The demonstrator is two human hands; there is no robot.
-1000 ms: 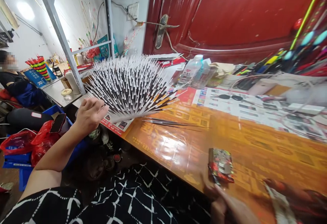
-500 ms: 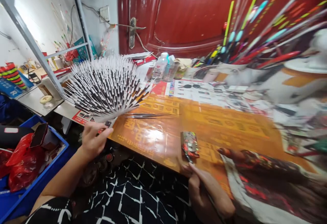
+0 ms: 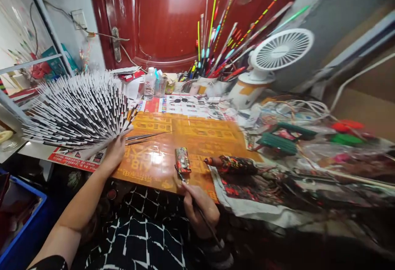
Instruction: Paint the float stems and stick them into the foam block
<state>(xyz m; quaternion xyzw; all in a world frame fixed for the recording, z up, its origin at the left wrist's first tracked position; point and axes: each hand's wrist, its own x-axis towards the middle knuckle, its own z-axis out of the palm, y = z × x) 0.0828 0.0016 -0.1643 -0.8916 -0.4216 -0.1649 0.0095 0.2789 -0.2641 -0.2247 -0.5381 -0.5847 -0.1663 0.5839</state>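
Note:
A wide fan of thin black-and-white sticks [image 3: 77, 107] stands at the table's left end. My left hand [image 3: 115, 151] is at the fan's lower right edge, fingers curled onto its base. Near the front edge my right hand [image 3: 199, 209] grips a thin brush [image 3: 207, 225], and its fingertips touch the foot of a small paint-smeared block [image 3: 182, 161] standing upright on the orange table cover [image 3: 197, 132]. A few loose thin sticks [image 3: 148, 136] lie between the fan and the block.
A paint-stained roll [image 3: 236, 165] lies on a stained cloth [image 3: 247, 204] right of the block. At the back stand a cup of colourful floats [image 3: 212, 40], a white desk fan [image 3: 279, 54] and a water bottle [image 3: 150, 83]. Cables and clutter fill the right side. A blue crate [image 3: 29, 227] sits low left.
The view has swung to the right, bringing the desk fan and floats into sight. My left hand dropped from the fan's base, then came back up to it. My right hand stays at the block.

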